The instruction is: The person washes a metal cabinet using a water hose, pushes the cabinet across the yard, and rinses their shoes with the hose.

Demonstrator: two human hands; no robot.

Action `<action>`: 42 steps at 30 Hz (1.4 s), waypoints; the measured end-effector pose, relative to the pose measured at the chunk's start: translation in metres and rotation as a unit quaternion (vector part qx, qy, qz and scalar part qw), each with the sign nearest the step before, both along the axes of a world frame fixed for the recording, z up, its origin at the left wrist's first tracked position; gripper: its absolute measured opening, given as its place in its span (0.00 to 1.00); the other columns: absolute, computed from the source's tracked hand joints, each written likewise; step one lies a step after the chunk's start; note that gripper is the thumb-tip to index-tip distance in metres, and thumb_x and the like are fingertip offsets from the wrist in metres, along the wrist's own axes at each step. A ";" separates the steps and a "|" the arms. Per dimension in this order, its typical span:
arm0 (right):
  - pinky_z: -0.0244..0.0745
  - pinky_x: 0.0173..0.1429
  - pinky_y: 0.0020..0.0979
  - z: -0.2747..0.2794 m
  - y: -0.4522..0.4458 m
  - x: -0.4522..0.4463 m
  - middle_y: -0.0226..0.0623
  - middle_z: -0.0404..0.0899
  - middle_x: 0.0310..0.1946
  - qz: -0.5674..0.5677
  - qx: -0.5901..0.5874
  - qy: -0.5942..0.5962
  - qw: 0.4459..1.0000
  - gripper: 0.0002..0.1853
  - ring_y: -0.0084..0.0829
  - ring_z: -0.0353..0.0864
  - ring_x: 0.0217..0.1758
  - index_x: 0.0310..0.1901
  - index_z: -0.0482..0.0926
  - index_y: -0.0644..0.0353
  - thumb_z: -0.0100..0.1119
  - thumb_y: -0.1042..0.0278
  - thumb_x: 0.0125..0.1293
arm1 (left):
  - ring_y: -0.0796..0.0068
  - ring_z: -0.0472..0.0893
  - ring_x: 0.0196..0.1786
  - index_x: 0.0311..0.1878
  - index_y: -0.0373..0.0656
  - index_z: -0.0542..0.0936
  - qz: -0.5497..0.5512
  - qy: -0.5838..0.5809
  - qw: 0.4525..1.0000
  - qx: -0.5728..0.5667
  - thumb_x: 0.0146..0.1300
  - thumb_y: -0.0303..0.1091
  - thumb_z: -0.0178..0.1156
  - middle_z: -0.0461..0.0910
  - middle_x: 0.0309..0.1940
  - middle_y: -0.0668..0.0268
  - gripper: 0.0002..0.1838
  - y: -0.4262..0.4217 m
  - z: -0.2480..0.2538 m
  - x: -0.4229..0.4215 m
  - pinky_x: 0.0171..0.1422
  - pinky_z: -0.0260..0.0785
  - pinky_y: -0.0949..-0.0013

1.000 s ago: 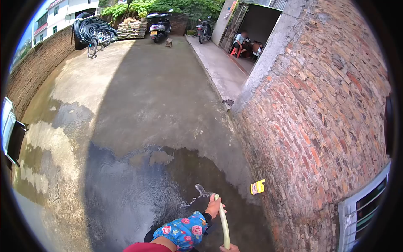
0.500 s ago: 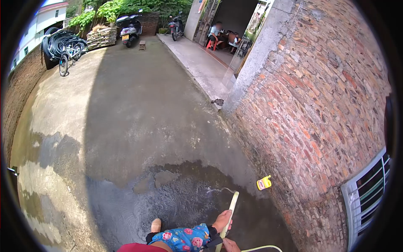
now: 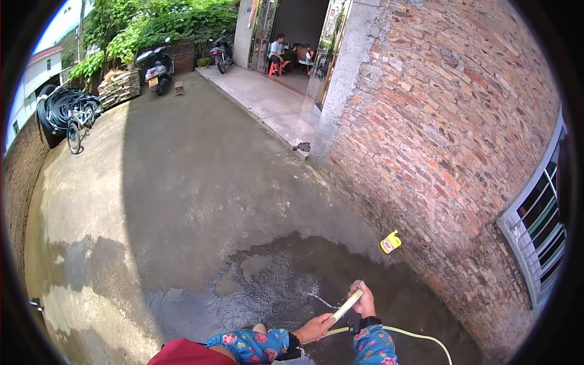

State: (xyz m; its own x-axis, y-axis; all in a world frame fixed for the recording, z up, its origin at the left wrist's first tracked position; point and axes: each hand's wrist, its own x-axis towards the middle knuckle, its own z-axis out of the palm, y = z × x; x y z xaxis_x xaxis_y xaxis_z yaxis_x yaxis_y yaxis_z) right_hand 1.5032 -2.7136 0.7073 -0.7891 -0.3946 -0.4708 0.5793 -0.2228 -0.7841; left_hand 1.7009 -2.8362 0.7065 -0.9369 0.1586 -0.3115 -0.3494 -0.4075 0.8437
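A pale yellow-green hose (image 3: 345, 309) slants up between my hands in the lower part of the head view. My left hand (image 3: 314, 329) is closed around its lower stretch. Higher up, my right hand (image 3: 365, 302) has its fingers wrapped about the upper end, partly hiding it. A thin stream of water (image 3: 321, 300) shows just left of the hose, over wet concrete (image 3: 286, 267). Beyond my right hand, a yellow bottle (image 3: 390, 242) with a label stands on the ground near the brick wall. Floral blue sleeves cover both forearms.
A brick wall (image 3: 426, 140) with a barred window (image 3: 538, 225) runs along the right. The hose trails off to the lower right. Farther back are scooters (image 3: 157, 72), a bicycle (image 3: 78, 125), coiled black pipe (image 3: 56, 112) and people (image 3: 278, 52) seated inside a doorway.
My right hand has moved up from the lower part of the hose to its upper end. My left hand is now the lower one. The view has shifted, and more hose shows at right.
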 end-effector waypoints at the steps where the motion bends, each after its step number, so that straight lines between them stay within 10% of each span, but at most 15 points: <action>1: 0.69 0.28 0.33 0.013 0.003 0.014 0.29 0.70 0.21 -0.028 0.016 0.010 0.999 0.15 0.29 0.70 0.23 0.31 0.70 0.54 0.48 0.51 0.66 | 0.85 0.66 0.17 0.60 0.45 0.65 -0.011 -0.004 1.000 -0.012 0.69 0.47 0.44 0.64 0.17 0.75 0.22 0.003 -0.003 0.013 0.19 0.60 0.79; 9: 0.77 0.33 0.34 0.018 0.015 0.161 0.36 0.73 0.31 -0.085 0.124 0.159 0.976 0.11 0.30 0.76 0.25 0.44 0.67 0.61 0.46 0.62 0.68 | 0.80 0.70 0.16 0.48 0.43 0.67 -0.018 -0.037 0.999 0.019 0.69 0.47 0.43 0.70 0.20 0.69 0.17 0.041 0.009 0.093 0.21 0.64 0.75; 19: 0.70 0.24 0.28 0.056 0.036 0.246 0.34 0.72 0.19 -0.108 0.225 0.180 0.952 0.12 0.26 0.73 0.19 0.35 0.70 0.62 0.47 0.60 0.67 | 0.79 0.74 0.27 0.39 0.35 0.75 0.053 0.071 0.996 0.027 0.62 0.51 0.51 0.77 0.30 0.64 0.24 0.078 0.004 0.098 0.30 0.67 0.71; 23: 0.70 0.20 0.29 0.039 0.044 0.255 0.33 0.71 0.18 -0.140 0.199 0.125 0.962 0.10 0.25 0.71 0.16 0.33 0.69 0.58 0.48 0.60 0.66 | 0.79 0.76 0.28 0.41 0.42 0.77 -0.145 -0.023 0.989 -0.011 0.61 0.54 0.50 0.76 0.32 0.66 0.23 0.023 -0.045 0.074 0.30 0.68 0.72; 27: 0.68 0.27 0.25 0.060 0.025 0.268 0.26 0.72 0.23 -0.034 0.303 0.115 0.945 0.12 0.22 0.70 0.23 0.39 0.77 0.58 0.49 0.59 0.66 | 0.68 0.78 0.21 0.37 0.45 0.74 -0.056 -0.183 0.972 0.138 0.63 0.52 0.46 0.76 0.29 0.62 0.19 -0.041 -0.062 0.013 0.23 0.71 0.64; 37: 0.59 0.18 0.19 0.075 -0.099 0.222 0.22 0.68 0.16 0.042 0.372 0.165 0.913 0.14 0.15 0.63 0.15 0.47 0.74 0.55 0.49 0.58 0.67 | 0.72 0.68 0.12 0.27 0.47 0.73 -0.027 -0.152 0.987 0.039 0.58 0.39 0.51 0.67 0.13 0.69 0.09 -0.093 -0.094 -0.120 0.16 0.61 0.64; 42: 0.56 0.21 0.20 0.080 -0.103 0.214 0.20 0.64 0.17 -0.074 0.323 0.139 0.933 0.09 0.14 0.61 0.18 0.35 0.74 0.54 0.50 0.60 0.67 | 0.59 0.75 0.31 0.41 0.38 0.71 -0.108 -0.121 0.978 -0.132 0.53 0.35 0.54 0.74 0.27 0.53 0.14 -0.103 -0.066 -0.101 0.37 0.67 0.60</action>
